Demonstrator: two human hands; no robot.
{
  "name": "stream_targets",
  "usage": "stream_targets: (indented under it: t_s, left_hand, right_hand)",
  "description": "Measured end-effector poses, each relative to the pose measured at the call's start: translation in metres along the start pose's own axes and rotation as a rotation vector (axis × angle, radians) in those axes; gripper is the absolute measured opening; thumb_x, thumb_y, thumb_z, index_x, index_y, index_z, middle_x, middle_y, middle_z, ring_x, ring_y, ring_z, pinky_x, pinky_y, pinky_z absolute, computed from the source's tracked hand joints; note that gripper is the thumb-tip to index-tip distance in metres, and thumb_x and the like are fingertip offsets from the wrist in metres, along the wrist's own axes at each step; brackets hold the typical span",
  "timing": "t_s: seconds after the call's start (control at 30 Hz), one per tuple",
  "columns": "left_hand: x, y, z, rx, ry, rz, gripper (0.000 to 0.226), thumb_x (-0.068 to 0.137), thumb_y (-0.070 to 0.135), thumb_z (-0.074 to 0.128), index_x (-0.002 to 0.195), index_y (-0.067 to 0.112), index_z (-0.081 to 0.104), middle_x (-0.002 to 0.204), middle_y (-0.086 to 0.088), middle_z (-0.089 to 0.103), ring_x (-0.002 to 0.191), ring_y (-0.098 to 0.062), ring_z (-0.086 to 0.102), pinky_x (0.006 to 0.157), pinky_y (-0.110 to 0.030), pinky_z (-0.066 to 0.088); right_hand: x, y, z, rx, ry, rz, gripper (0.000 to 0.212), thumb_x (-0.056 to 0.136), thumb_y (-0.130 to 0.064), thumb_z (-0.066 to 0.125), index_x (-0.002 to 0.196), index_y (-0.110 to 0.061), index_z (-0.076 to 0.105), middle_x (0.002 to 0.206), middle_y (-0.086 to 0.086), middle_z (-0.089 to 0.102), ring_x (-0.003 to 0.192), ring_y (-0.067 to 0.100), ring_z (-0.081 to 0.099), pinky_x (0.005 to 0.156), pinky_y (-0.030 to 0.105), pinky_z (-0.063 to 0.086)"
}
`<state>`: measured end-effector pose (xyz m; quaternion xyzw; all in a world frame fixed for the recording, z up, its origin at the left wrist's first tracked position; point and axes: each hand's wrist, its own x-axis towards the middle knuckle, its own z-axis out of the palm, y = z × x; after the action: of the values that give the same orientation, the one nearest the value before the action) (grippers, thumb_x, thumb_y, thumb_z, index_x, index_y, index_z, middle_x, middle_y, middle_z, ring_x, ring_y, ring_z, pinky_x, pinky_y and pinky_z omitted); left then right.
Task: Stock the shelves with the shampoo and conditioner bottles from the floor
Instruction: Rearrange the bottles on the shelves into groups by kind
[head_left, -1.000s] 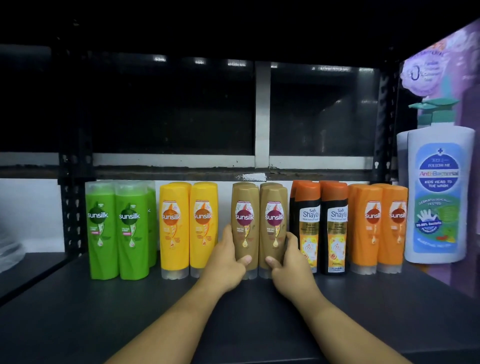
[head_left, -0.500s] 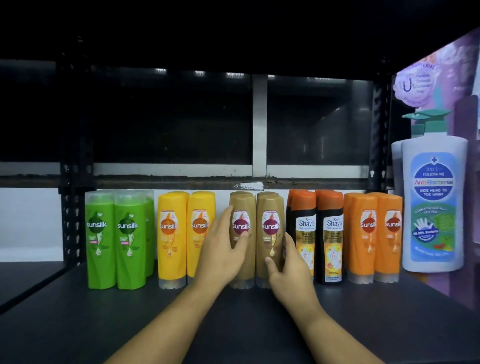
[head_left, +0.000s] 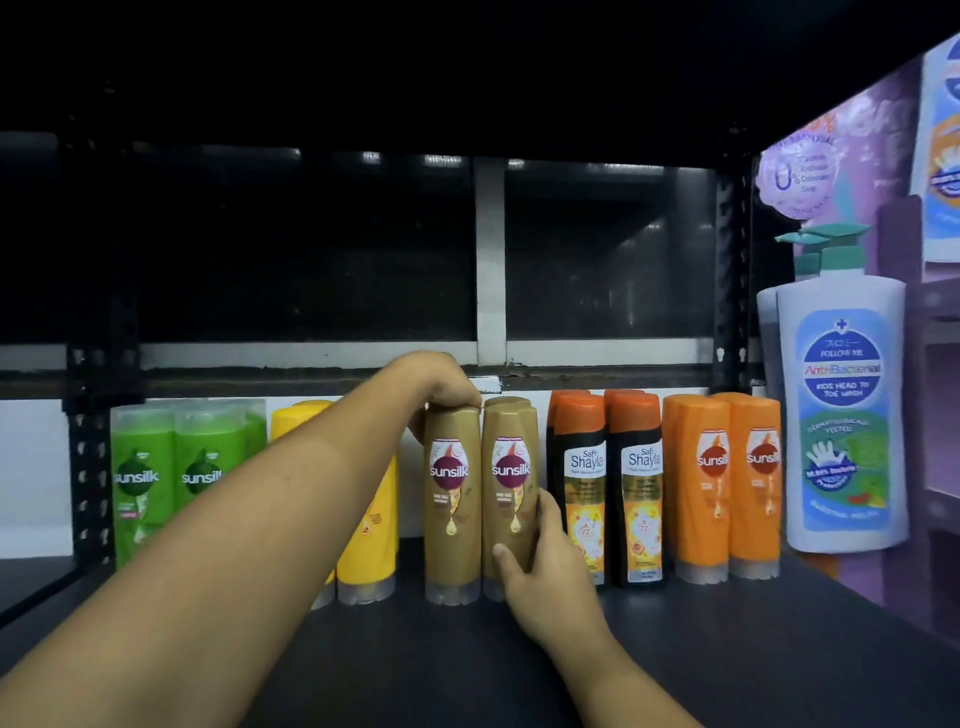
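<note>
Two brown Sunsilk bottles stand upright side by side mid-shelf: the left brown bottle and the right brown bottle. My left hand reaches over and grips the top of the left brown bottle, fingers curled behind it. My right hand holds the lower right side of the right brown bottle, thumb across its front. More brown bottles stand behind them, mostly hidden.
On the dark shelf stand green Sunsilk bottles, yellow bottles partly behind my forearm, black Safi Shayla bottles, orange Sunsilk bottles and a tall white pump bottle at the right.
My left hand rose from the front of the left brown bottle to its top. My right hand stayed low at the right brown bottle.
</note>
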<state>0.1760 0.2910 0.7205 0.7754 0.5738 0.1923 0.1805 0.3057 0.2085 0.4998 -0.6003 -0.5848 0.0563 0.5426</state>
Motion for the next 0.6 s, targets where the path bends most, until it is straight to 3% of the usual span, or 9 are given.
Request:
stream_targets:
  t_s: [0.17,0.43,0.6]
  left_hand:
    - [0.013,0.009,-0.004,0.086,-0.015,-0.044,0.031,0.088,0.024,0.075,0.109,0.002,0.068,0.098,-0.019,0.074,0.08,-0.034,0.077,0.078,-0.047,0.064]
    - [0.022,0.009,-0.017,0.1,-0.204,-0.086,0.034,0.09,0.012,0.075,0.122,0.004,0.07,0.121,-0.022,0.069,0.095,-0.039,0.076,0.085,-0.053,0.062]
    - [0.018,0.015,-0.02,0.125,-0.241,-0.063,0.032,0.095,0.014,0.071,0.127,0.01,0.069,0.128,-0.021,0.063,0.109,-0.038,0.069,0.09,-0.051,0.061]
  right_hand:
    - [0.001,0.002,-0.001,0.008,-0.014,0.001,0.076,0.09,-0.032,0.068,0.151,-0.037,0.023,0.136,-0.016,0.057,0.126,0.01,0.055,0.104,0.033,0.047]
    - [0.0,0.001,-0.001,0.026,-0.032,0.02,0.075,0.09,-0.033,0.068,0.15,-0.037,0.023,0.134,-0.015,0.058,0.124,0.011,0.056,0.106,0.037,0.048]
    - [-0.001,0.001,-0.001,0.026,-0.032,0.022,0.072,0.09,-0.031,0.068,0.148,-0.039,0.025,0.131,-0.016,0.06,0.121,0.009,0.057,0.104,0.035,0.048]
